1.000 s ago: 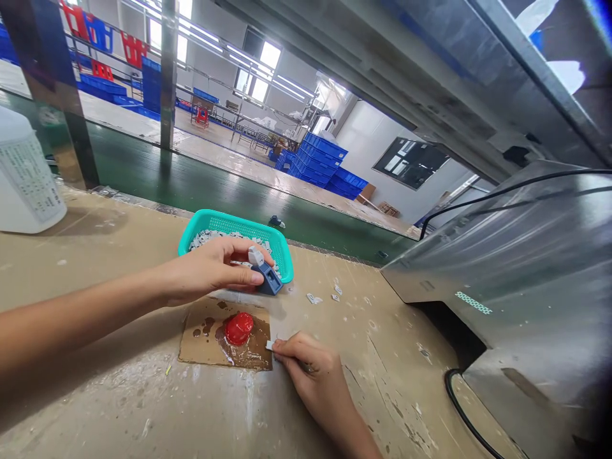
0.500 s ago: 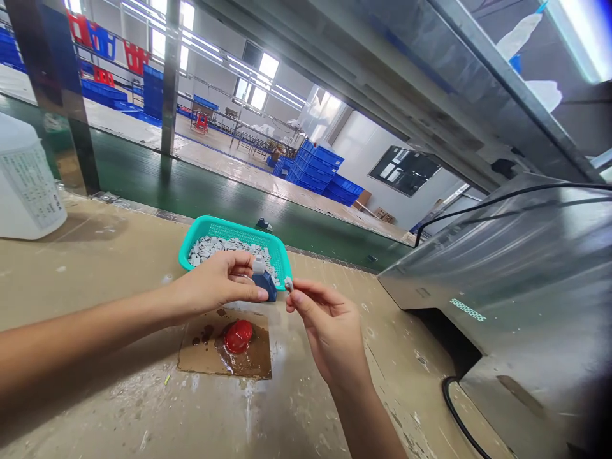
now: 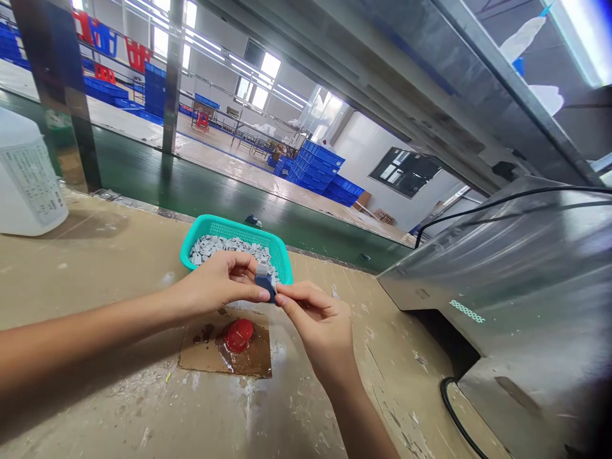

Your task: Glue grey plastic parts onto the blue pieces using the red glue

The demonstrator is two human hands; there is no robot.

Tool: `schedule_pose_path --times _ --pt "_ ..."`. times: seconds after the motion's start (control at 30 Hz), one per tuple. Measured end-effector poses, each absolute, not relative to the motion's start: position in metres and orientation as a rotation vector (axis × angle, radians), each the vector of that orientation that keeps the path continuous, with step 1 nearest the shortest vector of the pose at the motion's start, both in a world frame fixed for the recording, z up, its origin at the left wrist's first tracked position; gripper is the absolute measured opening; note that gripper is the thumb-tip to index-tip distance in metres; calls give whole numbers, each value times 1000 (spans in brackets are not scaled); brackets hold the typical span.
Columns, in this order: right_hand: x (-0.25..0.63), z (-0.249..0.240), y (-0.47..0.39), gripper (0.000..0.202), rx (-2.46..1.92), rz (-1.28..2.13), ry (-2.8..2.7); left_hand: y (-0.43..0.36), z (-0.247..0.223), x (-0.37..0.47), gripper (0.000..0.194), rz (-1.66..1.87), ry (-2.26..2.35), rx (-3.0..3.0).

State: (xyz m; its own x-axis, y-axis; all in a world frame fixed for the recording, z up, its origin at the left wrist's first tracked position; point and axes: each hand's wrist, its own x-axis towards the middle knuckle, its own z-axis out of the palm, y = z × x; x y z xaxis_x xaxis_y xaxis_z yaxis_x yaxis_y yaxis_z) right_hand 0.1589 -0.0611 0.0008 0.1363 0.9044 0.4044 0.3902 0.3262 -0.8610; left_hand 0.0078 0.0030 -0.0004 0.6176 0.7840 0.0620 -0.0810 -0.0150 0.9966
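Note:
My left hand (image 3: pixel 227 277) is closed around a dark blue plastic part (image 3: pixel 266 282) with a light grey top, held above the table. Thumb and fingers of my right hand (image 3: pixel 318 322) pinch a small grey piece (image 3: pixel 274 287), mostly hidden by the fingertips, against the blue part's right side. Just behind the hands, a turquoise basket (image 3: pixel 282 245) holds many small grey pieces (image 3: pixel 213 245). Below them lies a wet, shiny red lump (image 3: pixel 239 335) on a brown cardboard square (image 3: pixel 201 361) soaked dark in places.
A white plastic jug (image 3: pixel 29 172) stands at the left. On the right rises a metal housing (image 3: pixel 516 274) with a black cable (image 3: pixel 452 401). Beyond the table's far edge runs a green conveyor belt (image 3: pixel 210 185), carrying a small dark part (image 3: pixel 253 220). A metal shelf hangs overhead.
My right hand has moved left, bringing the small grey piece from a gap away to the blue part's side. The dark part on the belt has shifted left.

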Motion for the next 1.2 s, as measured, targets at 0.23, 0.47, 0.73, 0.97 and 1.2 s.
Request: schedule_pose_path --times 0.23,0.47,0.73,0.97,1.2 --pt "159 2 -67 15 -1101 412 -1641 4 6 4 19 783 565 1488" --pt "173 24 -42 41 -1040 965 -1559 13 10 -2 16 628 417 1399" --pt "160 18 -27 41 -856 1251 -1616 1 16 -3 13 625 303 1256" --pt "160 14 -32 41 -877 1200 -1573 -7 12 7 12 718 315 1091" --pt "164 19 -14 51 -935 1114 -1658 17 13 -1 12 612 364 1032"
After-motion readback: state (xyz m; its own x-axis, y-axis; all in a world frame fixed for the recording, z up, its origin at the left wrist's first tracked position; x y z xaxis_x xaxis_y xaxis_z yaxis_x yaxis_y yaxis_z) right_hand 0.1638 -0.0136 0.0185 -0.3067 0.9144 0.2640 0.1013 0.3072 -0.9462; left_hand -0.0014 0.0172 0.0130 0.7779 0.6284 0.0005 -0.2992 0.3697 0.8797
